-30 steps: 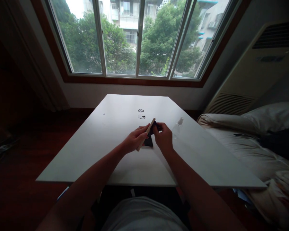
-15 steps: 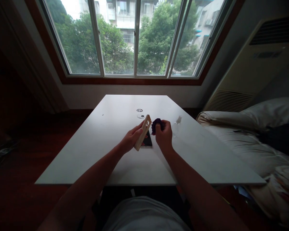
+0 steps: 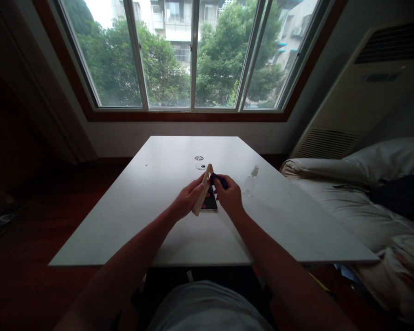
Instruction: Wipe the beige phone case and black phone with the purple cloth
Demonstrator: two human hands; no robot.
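Observation:
My left hand (image 3: 186,198) grips a tan phone case (image 3: 203,191), held on edge above the middle of the white table (image 3: 131,216). My right hand (image 3: 230,197) is closed on a small dark cloth (image 3: 219,179), which touches the inner side of the case near its top. A black phone (image 3: 210,202) lies flat on the table just under and between the two hands, partly hidden by them.
A small clear spray bottle (image 3: 250,181) stands on the table to the right of my hands. Two round cable holes (image 3: 200,162) sit farther back. A bed with a pillow (image 3: 376,165) lies right of the table, beside an air-conditioner cabinet (image 3: 362,101). A wide window is ahead.
My right hand pulled the cloth away from the case, then brought it back against it. The left hand turned the case flatter and then back on edge.

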